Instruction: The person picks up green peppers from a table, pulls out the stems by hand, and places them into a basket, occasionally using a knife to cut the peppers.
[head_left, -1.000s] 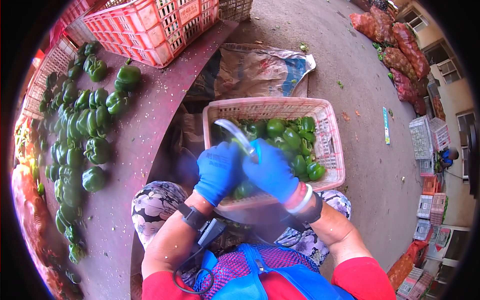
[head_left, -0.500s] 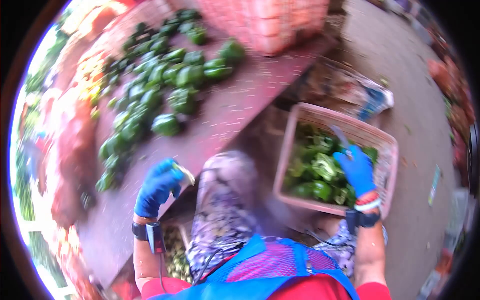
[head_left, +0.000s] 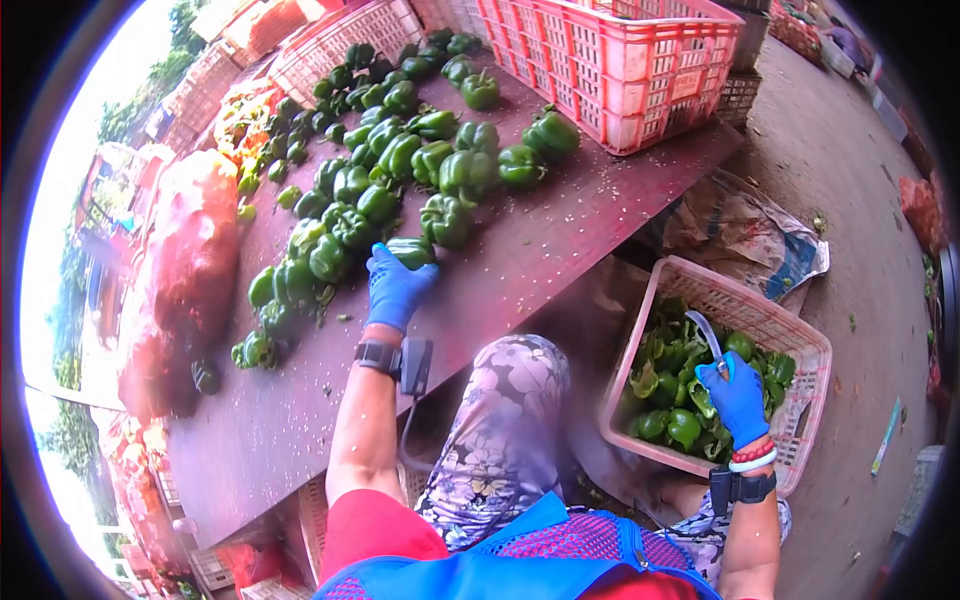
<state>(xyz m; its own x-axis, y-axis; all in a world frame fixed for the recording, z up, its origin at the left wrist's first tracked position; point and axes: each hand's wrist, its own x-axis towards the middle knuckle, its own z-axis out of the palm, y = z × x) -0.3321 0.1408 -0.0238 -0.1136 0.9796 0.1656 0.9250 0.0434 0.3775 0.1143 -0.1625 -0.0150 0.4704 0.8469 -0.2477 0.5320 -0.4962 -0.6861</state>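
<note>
My left hand [head_left: 398, 290], in a blue glove, reaches over the table and its fingers curl round a green bell pepper [head_left: 410, 252] at the near edge of a spread of green bell peppers [head_left: 350, 185]. My right hand [head_left: 735, 400], also gloved in blue, grips a small knife with a curved blade [head_left: 704, 332], its tip pointing up and left. That hand is over a pink plastic crate [head_left: 815, 400], where cut and whole green peppers [head_left: 684, 428] lie. The knife's handle is mostly hidden inside my fingers.
A reddish table [head_left: 520, 265] runs diagonally in front of me. On it stands a red plastic crate [head_left: 620, 80]; a filled red mesh sack [head_left: 185, 270] is along its far left side. A crumpled sack [head_left: 735, 235] lies beyond the pink crate. My patterned knee [head_left: 500, 410] is between table and crate.
My left hand has moved forward from near my knee onto a pepper on the table; the pale piece it held is gone from it. My right hand stays over the crate with the knife.
</note>
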